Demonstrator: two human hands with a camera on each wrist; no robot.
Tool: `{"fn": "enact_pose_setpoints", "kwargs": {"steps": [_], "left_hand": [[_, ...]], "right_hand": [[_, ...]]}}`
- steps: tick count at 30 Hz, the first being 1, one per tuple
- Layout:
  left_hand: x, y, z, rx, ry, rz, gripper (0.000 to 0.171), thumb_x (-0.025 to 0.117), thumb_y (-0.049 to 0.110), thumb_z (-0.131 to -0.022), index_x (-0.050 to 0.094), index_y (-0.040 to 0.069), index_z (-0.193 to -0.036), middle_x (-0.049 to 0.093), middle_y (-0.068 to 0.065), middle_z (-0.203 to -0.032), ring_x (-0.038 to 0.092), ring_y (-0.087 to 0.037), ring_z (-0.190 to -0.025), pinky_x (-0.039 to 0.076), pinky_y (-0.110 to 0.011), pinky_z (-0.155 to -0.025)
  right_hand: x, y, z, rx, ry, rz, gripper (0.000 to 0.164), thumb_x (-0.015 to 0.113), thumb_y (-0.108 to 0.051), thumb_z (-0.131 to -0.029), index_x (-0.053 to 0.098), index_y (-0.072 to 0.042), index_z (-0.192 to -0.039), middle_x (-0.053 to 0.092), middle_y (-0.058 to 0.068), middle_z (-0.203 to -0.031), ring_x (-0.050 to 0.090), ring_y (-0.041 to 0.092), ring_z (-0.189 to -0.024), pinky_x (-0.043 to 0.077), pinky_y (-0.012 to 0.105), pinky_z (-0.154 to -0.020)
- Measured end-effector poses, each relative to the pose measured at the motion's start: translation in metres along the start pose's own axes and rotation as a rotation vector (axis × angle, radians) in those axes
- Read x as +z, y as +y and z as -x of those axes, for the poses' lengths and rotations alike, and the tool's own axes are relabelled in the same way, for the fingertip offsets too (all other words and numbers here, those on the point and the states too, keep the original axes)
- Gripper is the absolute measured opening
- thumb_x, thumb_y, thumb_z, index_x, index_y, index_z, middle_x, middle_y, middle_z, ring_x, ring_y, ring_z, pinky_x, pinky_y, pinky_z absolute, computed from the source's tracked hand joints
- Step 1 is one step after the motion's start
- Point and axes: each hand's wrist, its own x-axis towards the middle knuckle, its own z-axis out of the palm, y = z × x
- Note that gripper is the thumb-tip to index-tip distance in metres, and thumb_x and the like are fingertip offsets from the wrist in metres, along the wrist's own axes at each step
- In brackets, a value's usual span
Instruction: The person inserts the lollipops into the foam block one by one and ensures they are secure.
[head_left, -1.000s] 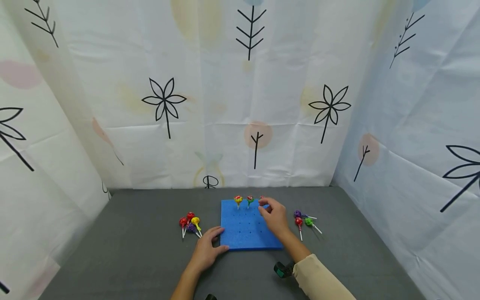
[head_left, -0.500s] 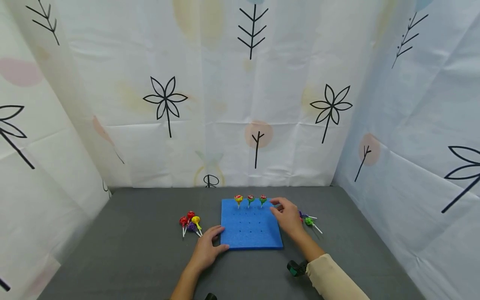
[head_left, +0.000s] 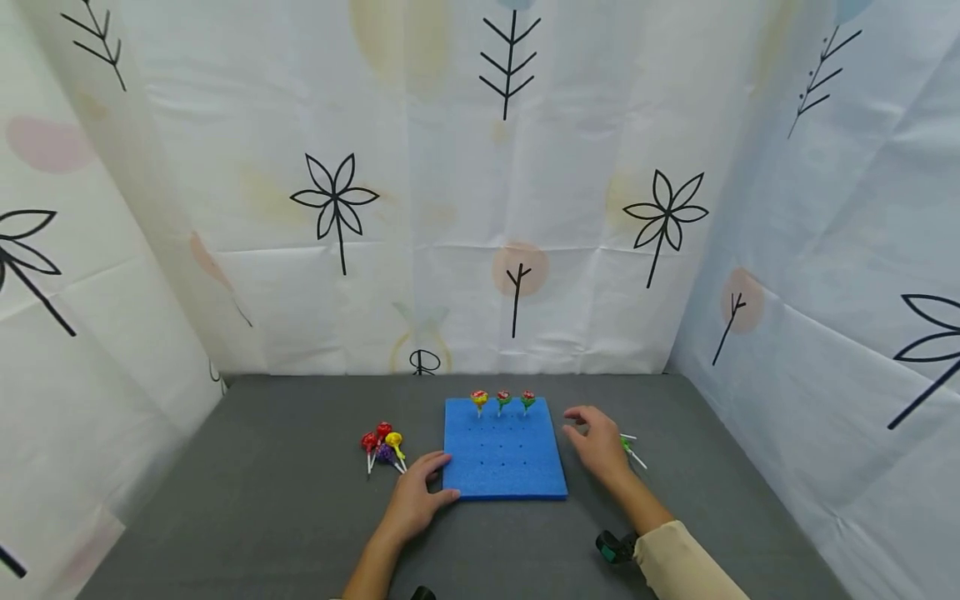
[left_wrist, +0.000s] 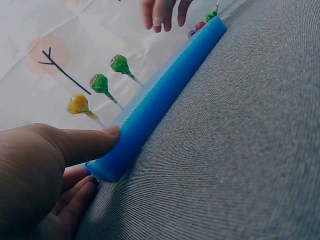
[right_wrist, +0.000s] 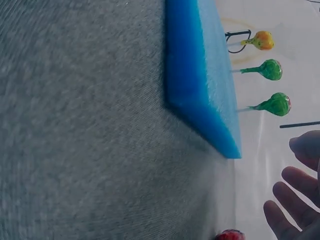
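A blue foam board point(head_left: 504, 485) with rows of small holes lies on the grey table. Along its far edge one yellow lollipop point(head_left: 479, 400) and two green lollipops point(left_wrist: 100, 84) stand upright, sticks down in the foam. My left hand point(head_left: 415, 498) holds the near left corner, thumb on the front edge and fingers at the left side. Right of the board my right hand point(head_left: 600, 446) hovers with nothing in it, fingers loosely bent and apart. It partly hides the lollipops behind it, where a green one point(head_left: 626, 445) peeks out.
To the left of the board lies a small pile with red lollipops point(head_left: 368, 442), a yellow one point(head_left: 394, 440) and a purple one point(head_left: 385, 454). A red lollipop point(right_wrist: 231, 235) shows low in the right wrist view. Patterned white cloth point(head_left: 420, 292) encloses the table's back and sides.
My right hand has moved away from the far right green lollipop, out to the right past the board's edge, and that lollipop now shows standing. The left hand has stayed on the corner.
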Motion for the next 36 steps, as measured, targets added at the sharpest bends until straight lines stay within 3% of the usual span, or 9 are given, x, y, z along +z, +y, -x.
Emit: {"fn": "enact_pose_setpoints", "kwargs": {"steps": [7, 16, 27, 36], "left_hand": [[0.001, 0.000, -0.004, 0.002, 0.015, -0.004, 0.054, 0.080, 0.018, -0.081, 0.060, 0.003, -0.129, 0.052, -0.019, -0.136, 0.058, -0.038, -0.114, 0.045, -0.053, -0.095], [0.002, 0.001, -0.003, -0.005, 0.005, -0.020, 0.056, 0.080, 0.020, -0.081, 0.060, 0.003, -0.130, 0.052, -0.019, -0.136, 0.058, -0.038, -0.113, 0.045, -0.055, -0.095], [0.002, 0.000, -0.001, -0.001, 0.004, -0.004, 0.055, 0.079, 0.020, -0.082, 0.060, 0.003, -0.130, 0.052, -0.018, -0.136, 0.057, -0.038, -0.114, 0.045, -0.054, -0.095], [0.002, 0.000, 0.000, -0.010, 0.010, -0.001, 0.056, 0.080, 0.021, -0.081, 0.060, 0.003, -0.130, 0.052, -0.018, -0.136, 0.057, -0.037, -0.114, 0.045, -0.054, -0.095]], "right_hand": [[-0.006, 0.010, 0.001, 0.003, -0.011, 0.044, 0.021, 0.076, -0.007, -0.082, 0.071, -0.004, -0.102, 0.067, 0.013, -0.105, 0.057, 0.032, -0.094, 0.048, 0.049, -0.079], [-0.008, 0.019, 0.007, 0.031, -0.049, 0.144, 0.019, 0.077, -0.007, -0.081, 0.071, -0.004, -0.099, 0.065, 0.011, -0.092, 0.052, 0.026, -0.082, 0.045, 0.044, -0.070], [-0.013, 0.029, 0.004, 0.108, -0.089, 0.268, 0.018, 0.076, -0.007, -0.081, 0.071, -0.003, -0.098, 0.067, 0.013, -0.096, 0.059, 0.031, -0.090, 0.050, 0.050, -0.076], [-0.018, 0.033, 0.003, 0.128, -0.121, 0.284, 0.018, 0.076, -0.008, -0.081, 0.070, -0.004, -0.098, 0.065, 0.010, -0.095, 0.061, 0.029, -0.088, 0.050, 0.049, -0.075]]}}
